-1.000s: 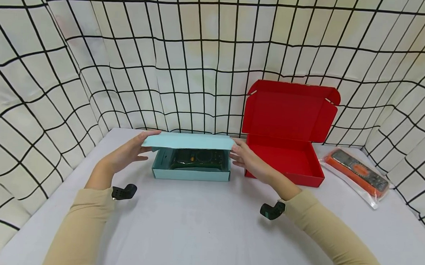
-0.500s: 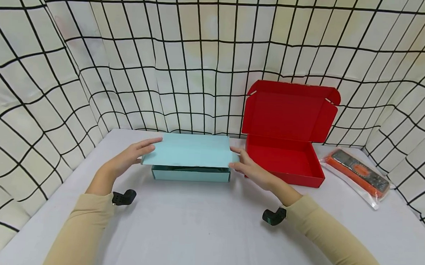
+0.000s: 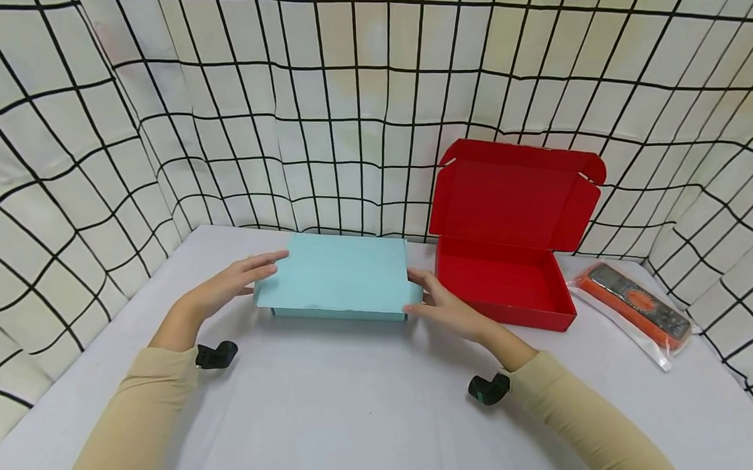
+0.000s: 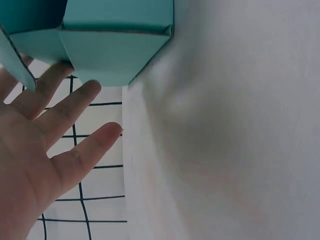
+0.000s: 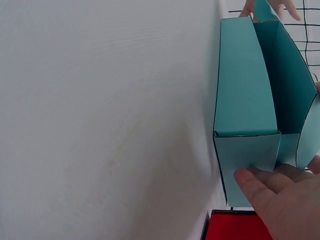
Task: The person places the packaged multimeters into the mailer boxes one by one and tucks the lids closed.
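Note:
A light-blue cardboard box sits at the table's back middle, its lid lowered almost flat. A gap under the lid's front edge shows in the right wrist view of the box. My left hand is at the box's left end, fingers straight and spread. In the left wrist view, a lid side flap stands out in front of that hand's fingers. My right hand is at the right end, thumb by the lid's front corner. Its fingers rest against the box's end wall. The box's contents are hidden.
Right of the blue box stands an open red cardboard box, lid upright. Farther right lies an orange-and-black multimeter in a clear plastic bag. A white wall with a black grid closes off the table's back.
The blue box's lid has come forward and down, covering the dark multimeter seen inside earlier. Both hands have followed the lid's ends down. The red box and bagged multimeter stay put.

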A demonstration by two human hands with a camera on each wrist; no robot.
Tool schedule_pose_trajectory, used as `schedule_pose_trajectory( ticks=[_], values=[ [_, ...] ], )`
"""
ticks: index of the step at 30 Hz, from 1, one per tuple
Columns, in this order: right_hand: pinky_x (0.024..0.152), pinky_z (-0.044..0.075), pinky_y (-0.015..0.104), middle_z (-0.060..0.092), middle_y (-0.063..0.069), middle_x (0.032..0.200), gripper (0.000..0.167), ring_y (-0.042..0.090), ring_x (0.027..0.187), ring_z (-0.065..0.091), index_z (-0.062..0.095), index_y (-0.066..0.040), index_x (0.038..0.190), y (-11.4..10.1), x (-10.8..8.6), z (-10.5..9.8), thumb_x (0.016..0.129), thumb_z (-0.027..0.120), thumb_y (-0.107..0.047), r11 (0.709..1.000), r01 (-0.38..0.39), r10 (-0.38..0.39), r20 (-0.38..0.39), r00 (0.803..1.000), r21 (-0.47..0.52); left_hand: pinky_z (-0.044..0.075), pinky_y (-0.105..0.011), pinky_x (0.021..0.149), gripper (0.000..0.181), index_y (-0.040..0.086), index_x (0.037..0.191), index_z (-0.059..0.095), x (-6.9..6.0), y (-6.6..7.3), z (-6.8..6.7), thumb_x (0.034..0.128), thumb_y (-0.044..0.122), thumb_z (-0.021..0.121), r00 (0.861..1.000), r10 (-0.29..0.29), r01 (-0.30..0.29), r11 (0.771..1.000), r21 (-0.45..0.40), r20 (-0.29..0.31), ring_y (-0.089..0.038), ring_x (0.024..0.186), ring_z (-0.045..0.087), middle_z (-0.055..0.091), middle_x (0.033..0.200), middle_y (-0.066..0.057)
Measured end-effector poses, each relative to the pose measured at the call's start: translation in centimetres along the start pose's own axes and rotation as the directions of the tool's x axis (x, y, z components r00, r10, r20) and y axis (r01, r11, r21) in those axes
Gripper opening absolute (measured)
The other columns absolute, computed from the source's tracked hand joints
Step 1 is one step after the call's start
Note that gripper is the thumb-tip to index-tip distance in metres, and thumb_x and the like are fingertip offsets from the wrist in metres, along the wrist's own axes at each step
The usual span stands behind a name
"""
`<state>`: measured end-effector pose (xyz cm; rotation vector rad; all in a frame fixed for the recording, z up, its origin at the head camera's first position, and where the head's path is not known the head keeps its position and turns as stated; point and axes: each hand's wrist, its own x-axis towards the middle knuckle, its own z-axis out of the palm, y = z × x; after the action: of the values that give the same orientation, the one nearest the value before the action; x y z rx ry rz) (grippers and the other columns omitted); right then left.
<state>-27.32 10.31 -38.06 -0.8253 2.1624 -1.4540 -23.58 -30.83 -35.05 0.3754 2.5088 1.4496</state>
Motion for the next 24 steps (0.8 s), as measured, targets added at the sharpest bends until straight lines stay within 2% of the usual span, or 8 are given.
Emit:
schedule_pose_trajectory(
  ticks=[3,6,9,14,20,24],
  values=[
    [0.119,0.026,0.055,0.012,0.012,0.169,0.081,0.042,0.152,0.018,0.013,-0.013,0.164,-0.2,0.0,-0.1,0.100,0.062,-0.027,1.000,-0.004,0.004,0.004,1.000,-0.028,0.014,-0.073,0.113,0.068,0.013,0.164,0.026,0.3,0.5,0.6,0.1067,0.043,0.047,1.000,-0.013,0.013,0.999,0.044,-0.014,-0.043,0.154,0.007,0.014,0.169,-0.016],
    [0.118,0.030,0.054,0.010,0.008,0.169,0.081,0.039,0.152,0.019,0.014,-0.020,0.165,-0.4,0.1,-0.1,0.100,0.062,-0.028,0.997,-0.009,0.010,0.013,1.000,-0.077,0.008,-0.072,0.115,0.075,0.014,0.165,0.022,1.0,0.9,1.4,0.1048,0.048,0.051,0.999,-0.011,0.018,0.989,0.150,-0.045,-0.042,0.155,0.003,0.009,0.171,-0.016],
    [0.114,0.036,0.053,0.008,0.005,0.171,0.079,0.036,0.151,0.021,0.019,-0.022,0.165,-0.7,0.2,-0.1,0.100,0.063,-0.027,0.990,0.008,-0.006,0.015,1.000,-0.143,0.009,-0.069,0.117,0.080,0.011,0.164,0.024,2.0,1.2,2.3,0.1026,0.052,0.055,0.997,0.017,0.004,0.962,0.273,-0.076,-0.041,0.155,0.003,0.006,0.171,-0.017],
    [0.116,0.034,0.052,0.001,0.005,0.172,0.080,0.032,0.155,0.014,0.020,-0.018,0.166,-0.7,0.3,0.0,0.100,0.065,-0.026,0.974,0.030,-0.019,0.047,0.999,-0.224,0.011,-0.066,0.119,0.080,0.006,0.162,0.028,2.9,1.4,3.2,0.1029,0.053,0.054,0.996,0.047,-0.013,0.914,0.406,-0.074,-0.044,0.154,0.008,0.009,0.169,-0.023],
    [0.120,0.023,0.055,-0.005,0.004,0.172,0.086,0.030,0.157,0.005,0.013,-0.020,0.167,-0.1,0.1,0.3,0.100,0.066,-0.030,0.935,0.012,0.021,0.088,0.996,-0.355,0.010,-0.078,0.111,0.082,0.009,0.163,0.025,3.1,1.7,4.0,0.1030,0.059,0.050,1.000,-0.004,0.017,0.859,0.512,-0.027,-0.048,0.153,0.000,0.007,0.169,-0.022],
    [0.121,0.023,0.051,-0.006,0.001,0.172,0.087,0.029,0.157,0.006,0.013,-0.021,0.167,-0.1,0.1,0.3,0.100,0.068,-0.029,0.914,-0.004,0.043,0.088,0.995,-0.405,0.012,-0.083,0.105,0.083,0.011,0.165,0.021,3.2,1.8,4.3,0.1032,0.061,0.047,0.999,-0.042,0.040,0.828,0.560,-0.010,-0.049,0.153,-0.004,0.002,0.170,-0.020]
  ],
)
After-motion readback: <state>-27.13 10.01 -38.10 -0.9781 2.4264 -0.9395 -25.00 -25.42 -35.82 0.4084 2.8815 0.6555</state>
